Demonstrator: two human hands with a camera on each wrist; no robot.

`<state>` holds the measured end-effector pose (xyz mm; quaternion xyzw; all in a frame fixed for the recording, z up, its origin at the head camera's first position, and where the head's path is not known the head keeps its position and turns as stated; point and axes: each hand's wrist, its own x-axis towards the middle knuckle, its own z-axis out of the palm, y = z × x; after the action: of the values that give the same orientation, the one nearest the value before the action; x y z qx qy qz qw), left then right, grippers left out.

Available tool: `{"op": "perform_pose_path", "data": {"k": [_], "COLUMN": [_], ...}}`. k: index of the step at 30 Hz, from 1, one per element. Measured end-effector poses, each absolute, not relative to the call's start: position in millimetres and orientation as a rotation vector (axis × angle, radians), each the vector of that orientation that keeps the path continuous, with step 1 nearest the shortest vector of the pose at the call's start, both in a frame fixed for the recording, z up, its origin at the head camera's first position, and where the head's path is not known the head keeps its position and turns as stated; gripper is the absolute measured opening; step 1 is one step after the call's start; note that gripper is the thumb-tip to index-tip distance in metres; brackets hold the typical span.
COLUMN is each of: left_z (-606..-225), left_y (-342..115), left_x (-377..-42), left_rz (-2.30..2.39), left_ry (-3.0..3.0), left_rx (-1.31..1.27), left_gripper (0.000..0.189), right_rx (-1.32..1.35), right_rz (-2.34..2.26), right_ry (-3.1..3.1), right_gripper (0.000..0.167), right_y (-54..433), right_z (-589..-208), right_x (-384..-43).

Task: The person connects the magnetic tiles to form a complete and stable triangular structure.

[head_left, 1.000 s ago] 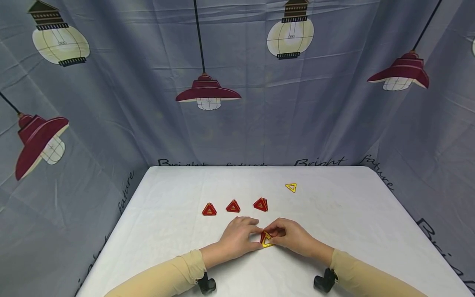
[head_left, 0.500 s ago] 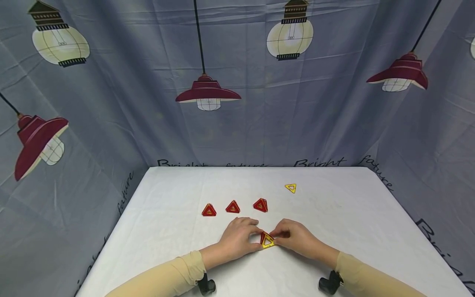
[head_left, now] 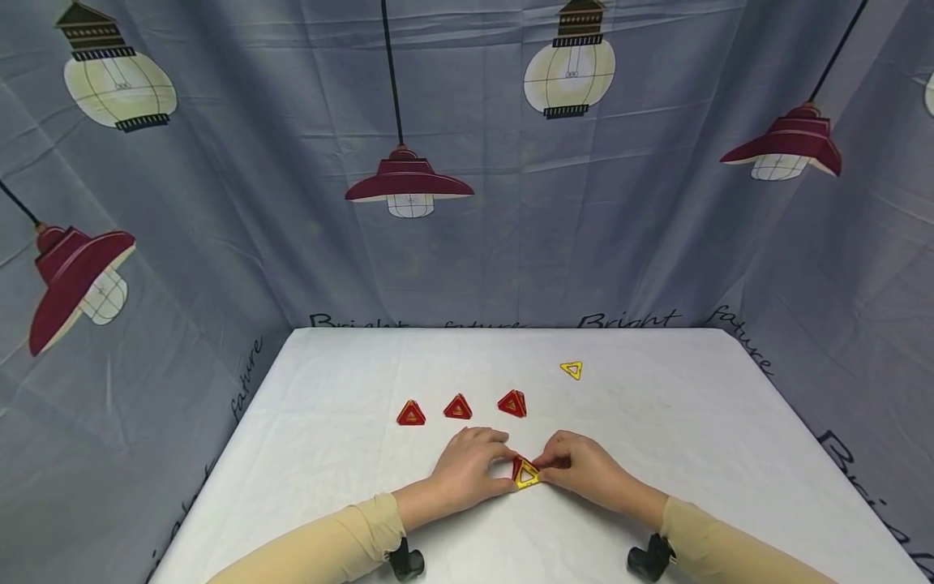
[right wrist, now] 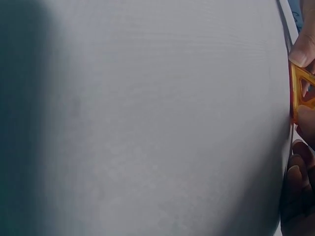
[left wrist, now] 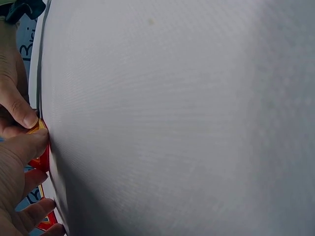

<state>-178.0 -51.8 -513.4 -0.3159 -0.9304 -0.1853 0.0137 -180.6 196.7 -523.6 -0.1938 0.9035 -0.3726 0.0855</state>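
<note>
Between the two hands, near the middle of the white table, stands a small pyramid of red triangular magnetic tiles (head_left: 517,465), with a yellow triangular magnetic tile (right wrist: 295,89) on its near face. My left hand (head_left: 470,466) holds the left side between thumb and forefinger, its other fingers spread out. From the right, my right hand (head_left: 587,469) pinches the yellow tile's edge between thumb and bent forefinger. In the left wrist view, fingertips of both hands meet at the tiles and hide part of them.
Behind the hands stand three small red pyramids, the left one (head_left: 411,414), the middle one (head_left: 458,407) and the right one (head_left: 513,403). Farther back lies a loose yellow triangular tile (head_left: 572,370). A grey-blue lamp-print curtain (head_left: 467,268) surrounds the white table (head_left: 343,365).
My right hand has shifted slightly to the right, uncovering more of the yellow tile, which now sits a little farther right. The left hand has stayed in place.
</note>
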Motion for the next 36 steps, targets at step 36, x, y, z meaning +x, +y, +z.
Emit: {"op": "perform_pose_path", "data": {"k": [36], "left_z": [-517], "left_y": [-55], "left_x": [-184], "left_rz": [-0.733], "left_ry": [-2.830], "left_rx": [-1.032], "left_gripper": [0.020], "right_rx": [-0.725], "right_rz": [-1.029], "right_ry": [2.759], "right_gripper": [0.016], "right_y": [188], "right_z": [-525], "right_x": [-198]}}
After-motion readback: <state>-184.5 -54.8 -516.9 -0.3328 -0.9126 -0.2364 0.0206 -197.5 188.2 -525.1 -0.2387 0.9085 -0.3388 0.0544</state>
